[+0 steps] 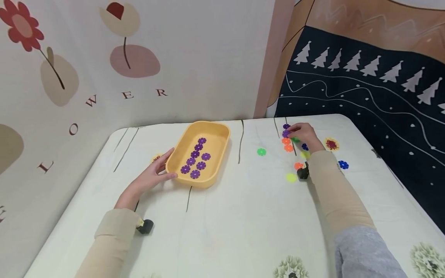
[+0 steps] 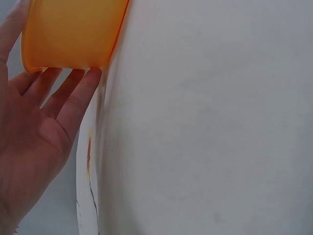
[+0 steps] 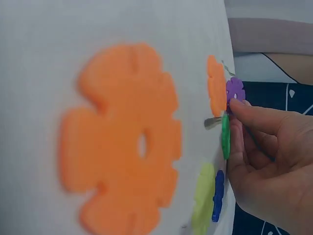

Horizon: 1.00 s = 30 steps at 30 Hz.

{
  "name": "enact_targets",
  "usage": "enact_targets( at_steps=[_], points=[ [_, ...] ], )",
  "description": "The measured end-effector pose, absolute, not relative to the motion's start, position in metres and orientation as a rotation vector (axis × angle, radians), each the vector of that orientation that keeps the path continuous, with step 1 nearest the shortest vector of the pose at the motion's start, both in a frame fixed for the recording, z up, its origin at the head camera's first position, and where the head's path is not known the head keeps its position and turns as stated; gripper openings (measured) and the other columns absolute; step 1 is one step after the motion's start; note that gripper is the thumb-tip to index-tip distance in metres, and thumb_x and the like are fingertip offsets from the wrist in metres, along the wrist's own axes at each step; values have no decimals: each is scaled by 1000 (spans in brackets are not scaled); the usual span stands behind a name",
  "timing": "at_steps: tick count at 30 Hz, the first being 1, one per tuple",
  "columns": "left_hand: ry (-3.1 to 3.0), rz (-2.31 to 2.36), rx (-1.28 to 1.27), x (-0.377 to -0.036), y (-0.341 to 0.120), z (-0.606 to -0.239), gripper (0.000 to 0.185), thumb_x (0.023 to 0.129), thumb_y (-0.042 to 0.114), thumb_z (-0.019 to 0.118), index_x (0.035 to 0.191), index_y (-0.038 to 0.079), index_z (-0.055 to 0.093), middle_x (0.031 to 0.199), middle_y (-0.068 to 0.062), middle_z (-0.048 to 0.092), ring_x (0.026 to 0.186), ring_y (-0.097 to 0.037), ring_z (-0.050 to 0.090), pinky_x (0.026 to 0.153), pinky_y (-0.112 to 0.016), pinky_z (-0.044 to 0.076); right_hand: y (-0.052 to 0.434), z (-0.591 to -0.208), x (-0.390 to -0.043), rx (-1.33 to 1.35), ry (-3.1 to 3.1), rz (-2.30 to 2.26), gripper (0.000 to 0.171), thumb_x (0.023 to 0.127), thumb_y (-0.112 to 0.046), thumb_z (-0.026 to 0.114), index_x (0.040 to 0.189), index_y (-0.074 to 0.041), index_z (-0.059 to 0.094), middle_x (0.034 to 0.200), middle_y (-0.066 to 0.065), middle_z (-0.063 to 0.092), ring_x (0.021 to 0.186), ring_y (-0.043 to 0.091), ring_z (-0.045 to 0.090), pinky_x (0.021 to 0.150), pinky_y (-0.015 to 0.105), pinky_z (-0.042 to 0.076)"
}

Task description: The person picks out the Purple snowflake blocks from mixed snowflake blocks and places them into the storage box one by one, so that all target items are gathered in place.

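A yellow tray [image 1: 222, 133] holds several purple flower discs [image 1: 195, 158]. My left hand [image 1: 162, 168] rests with straight fingers [image 2: 73, 98] against the tray's near left corner [image 2: 73, 34]. My right hand [image 1: 301, 133] reaches to the far right of the table. Its curled fingertips [image 3: 240, 105] pinch the edge of a purple disc [image 1: 285, 133] [image 3: 235, 89] that lies flat on the cloth. Another purple disc [image 1: 286, 126] sits just beyond it. A green disc [image 3: 225, 136] lies under the fingers.
Loose discs surround the right hand: orange [image 1: 286, 141], green [image 1: 261, 151], yellow [image 1: 291, 177] and blue [image 1: 343, 165]. A large orange disc [image 3: 124, 142] fills the right wrist view. The white cloth-covered table [image 1: 226, 224] ends at a dark hanging [image 1: 382, 96] on the right.
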<state>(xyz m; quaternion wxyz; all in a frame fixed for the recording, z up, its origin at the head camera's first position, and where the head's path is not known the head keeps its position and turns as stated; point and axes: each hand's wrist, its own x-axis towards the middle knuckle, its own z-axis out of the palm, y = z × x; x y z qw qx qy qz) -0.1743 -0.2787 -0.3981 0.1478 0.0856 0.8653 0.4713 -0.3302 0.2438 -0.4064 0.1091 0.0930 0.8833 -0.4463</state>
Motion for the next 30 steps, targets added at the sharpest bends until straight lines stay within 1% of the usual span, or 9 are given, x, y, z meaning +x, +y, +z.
enact_targets(
  at_steps=[9, 10, 13, 16, 17, 19, 25, 27, 30],
  points=[
    [2496, 1345, 259, -173, -276, -398, 89, 96, 21, 67, 162, 27, 8, 168, -17, 14, 148, -48, 26, 118, -64, 27, 250, -405, -330, 338, 2577, -1417, 33, 101, -15, 57, 130, -1, 61, 142, 19, 53, 112, 24, 53, 105, 33, 49],
    [2496, 1345, 251, -172, -277, -398, 89, 96, 21, 67, 162, 28, 8, 168, -16, 14, 148, -48, 26, 118, -64, 27, 251, -410, -336, 345, 2582, -1436, 31, 101, -15, 59, 129, -2, 62, 139, 18, 55, 109, 22, 55, 99, 29, 52],
    [2499, 1340, 243, -171, -279, -397, 89, 96, 23, 67, 162, 30, 8, 168, -16, 14, 149, -49, 25, 118, -65, 26, 243, -406, -337, 326, 2555, -1493, 30, 101, -14, 58, 129, -3, 62, 136, 17, 57, 108, 20, 59, 100, 27, 55],
    [2498, 1347, 252, -173, -279, -397, 89, 96, 23, 67, 162, 30, 8, 168, -16, 14, 149, -48, 25, 118, -65, 26, 231, -396, -339, 300, 2536, -1555, 27, 100, -12, 60, 126, -5, 65, 131, 14, 60, 104, 18, 62, 97, 26, 57],
    [2498, 1346, 252, -173, -279, -397, 89, 96, 23, 67, 162, 30, 8, 168, -15, 14, 149, -48, 25, 118, -65, 26, 224, -386, -334, 277, 2512, -1573, 28, 100, -11, 59, 127, -4, 64, 132, 15, 59, 106, 19, 62, 102, 29, 54],
    [2502, 1344, 256, -174, -279, -397, 89, 96, 23, 67, 162, 30, 8, 168, -15, 14, 149, -48, 25, 118, -64, 27, 214, -379, -334, 215, 2501, -1600, 30, 99, -9, 61, 127, -2, 63, 131, 17, 60, 106, 20, 63, 100, 30, 56],
    [2507, 1348, 263, -174, -277, -398, 89, 96, 21, 67, 162, 26, 9, 168, -15, 13, 148, -48, 26, 119, -63, 28, 177, -361, -331, 62, 2441, -1656, 34, 98, -10, 63, 129, 1, 61, 131, 21, 60, 104, 19, 65, 84, 16, 58],
    [2510, 1345, 262, -173, -277, -398, 88, 96, 21, 67, 162, 25, 8, 168, -16, 14, 148, -48, 26, 119, -63, 27, 163, -358, -332, 52, 2420, -1679, 32, 97, -10, 64, 128, 1, 62, 130, 20, 61, 103, 18, 66, 81, 14, 58],
    [2505, 1352, 255, -173, -276, -398, 88, 96, 21, 67, 162, 26, 9, 168, -14, 13, 149, -47, 26, 119, -64, 27, 144, -355, -330, 17, 2381, -1696, 31, 97, -9, 64, 126, 0, 63, 127, 19, 63, 102, 18, 66, 81, 16, 59]
  ],
)
